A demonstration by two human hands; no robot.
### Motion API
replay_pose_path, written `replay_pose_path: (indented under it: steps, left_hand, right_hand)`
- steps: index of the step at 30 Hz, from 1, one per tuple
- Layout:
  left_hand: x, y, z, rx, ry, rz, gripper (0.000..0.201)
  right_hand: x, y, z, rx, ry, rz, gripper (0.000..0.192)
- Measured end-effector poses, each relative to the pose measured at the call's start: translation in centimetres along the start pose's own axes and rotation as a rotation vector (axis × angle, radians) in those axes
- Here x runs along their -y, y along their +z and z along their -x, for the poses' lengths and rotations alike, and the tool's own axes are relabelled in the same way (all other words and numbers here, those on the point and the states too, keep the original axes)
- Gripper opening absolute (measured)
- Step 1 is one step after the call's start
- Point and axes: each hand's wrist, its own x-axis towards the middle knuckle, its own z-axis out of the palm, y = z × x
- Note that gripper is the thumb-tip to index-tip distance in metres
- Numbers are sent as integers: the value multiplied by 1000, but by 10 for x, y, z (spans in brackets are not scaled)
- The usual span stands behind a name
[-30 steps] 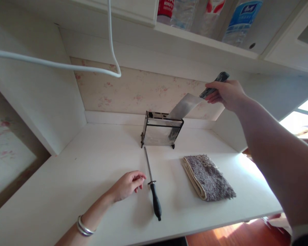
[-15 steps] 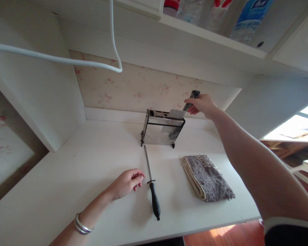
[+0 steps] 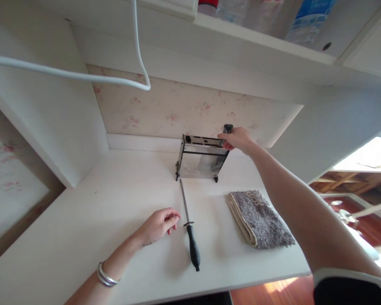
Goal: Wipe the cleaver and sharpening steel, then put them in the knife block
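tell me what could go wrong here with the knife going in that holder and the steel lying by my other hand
The right hand grips the knife handle at the top of the knife holder; pushing off-angle could tip or slide the light holder. The left hand rests beside the sharpening steel, so a nudge might roll it toward the counter edge. The folded towel nearly overhangs that edge.

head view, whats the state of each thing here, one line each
knife: upright, blade down inside the holder, only the handle showing
knife holder: standing at the back of the counter
right hand: closed on the knife handle
left hand: resting on the counter, fingers curled, holding nothing
honing steel: lying flat beside the left hand
towel: folded, lying flat
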Motion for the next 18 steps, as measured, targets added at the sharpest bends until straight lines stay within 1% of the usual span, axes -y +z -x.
replay_pose_path:
  steps: [2, 4, 6, 8, 11, 13, 16, 18]
  left_hand:
    - [0, 5, -1, -47, 12, -86, 36]
    - [-1, 12, 0, -135, 78, -236, 33]
    - [-6, 22, 2, -203, 200, -439, 31]
    - [-12, 32, 4, -219, 345, -674, 29]
    - [-22, 40, 5, -150, 536, -1013, 37]
    - [-27, 41, 3, -51, 638, -1161, 40]
    - [-31, 40, -5, 119, 738, -1258, 32]
    - [-34, 38, -10, 196, 759, -1267, 27]
  right_hand:
    - [-1, 0, 2, -16, -25, 21, 30]
    - [-2, 0, 6, -36, -62, 46, 31]
    - [-3, -1, 10, -52, -95, 57, 33]
    - [-5, -3, 16, -65, -121, 40, 39]
    - [-14, -6, 29, -107, -160, -25, 48]
    - [-26, -6, 41, -119, -175, -85, 47]
    - [-51, -1, 64, -69, -131, -203, 42]
    - [-73, 4, 80, -8, -70, -307, 40]
